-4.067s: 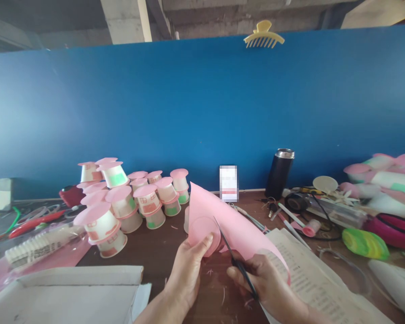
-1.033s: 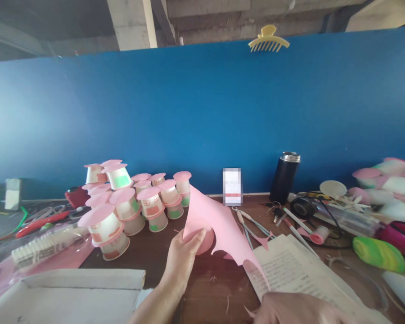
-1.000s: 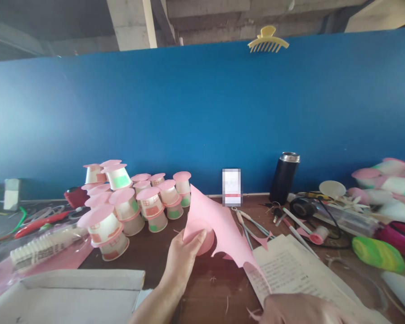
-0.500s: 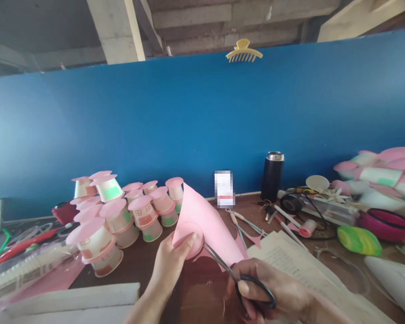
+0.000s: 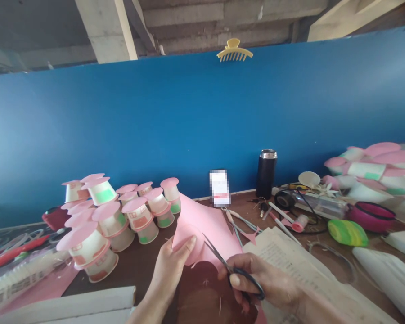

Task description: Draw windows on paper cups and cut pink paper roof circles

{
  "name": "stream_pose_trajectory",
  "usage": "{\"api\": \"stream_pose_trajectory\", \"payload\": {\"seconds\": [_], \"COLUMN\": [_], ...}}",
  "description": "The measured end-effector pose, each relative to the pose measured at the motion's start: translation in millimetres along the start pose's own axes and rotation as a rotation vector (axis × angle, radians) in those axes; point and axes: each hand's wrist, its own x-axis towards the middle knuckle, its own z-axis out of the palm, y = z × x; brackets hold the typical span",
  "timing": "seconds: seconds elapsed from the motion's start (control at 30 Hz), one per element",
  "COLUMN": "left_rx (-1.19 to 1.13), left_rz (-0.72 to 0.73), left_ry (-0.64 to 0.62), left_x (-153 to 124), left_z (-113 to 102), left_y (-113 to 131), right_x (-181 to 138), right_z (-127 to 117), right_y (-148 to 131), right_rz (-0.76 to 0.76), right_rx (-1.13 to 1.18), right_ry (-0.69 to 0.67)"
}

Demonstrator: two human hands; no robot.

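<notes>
The person has a sheet of pink paper [image 5: 205,216] up in front of them, just above the brown table [image 5: 138,263]. Take that sheet as the middle of the clock, with twelve towards the blue wall [image 5: 155,117]. The left hand [image 5: 173,262], at seven o'clock, is clamped on the paper's near corner, thumb pressed flat on top. The right hand [image 5: 270,275], at four o'clock, is wrapped round the black handles of the scissors [image 5: 230,270]. The two hands are well apart. The blades point up towards ten o'clock and lie against the sheet, their tips a little parted; I can't tell whether paper sits between them. The sheet's near edge curves in where a bite is gone.

Over at nine to ten o'clock stand stacked paper cups [image 5: 128,216] with pink discs on top. A white box [image 5: 87,301] sits at eight. Just past twelve, a small screen, blurred over, leans near the wall, and a black bottle [image 5: 266,175] stands upright at about two. More cups are heaped at two, farther off. Printed pages [image 5: 283,256] lie at four, partly under the right arm. High at twelve I see a yellow hair clip [image 5: 234,51].
</notes>
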Motion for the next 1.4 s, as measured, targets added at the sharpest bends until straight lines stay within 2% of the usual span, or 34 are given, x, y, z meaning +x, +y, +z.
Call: {"api": "stream_pose_trajectory", "payload": {"seconds": [0.4, 0.67, 1.0, 1.13, 1.4], "left_rx": [-0.147, -0.282, -0.328, -0.331, -0.383], "left_rz": [-0.115, -0.134, -0.155, -0.158, -0.169], "left_ry": [-0.102, -0.124, -0.177, -0.187, -0.285], "left_x": [0, -10, -10, -10, -10], "left_z": [8, 13, 15, 14, 10], "left_y": [-13, -2, -4, -5, -14], "right_x": [1, 1, 2, 1, 2], "right_z": [5, 6, 8, 10, 15], "right_y": [-2, 2, 0, -2, -10], "right_rz": [0.013, -0.021, -0.139, -0.145, -0.137], "right_rx": [0.037, -0.012, -0.119, -0.146, -0.173], "right_ry": [0.104, 0.144, 0.129, 0.132, 0.148]}}
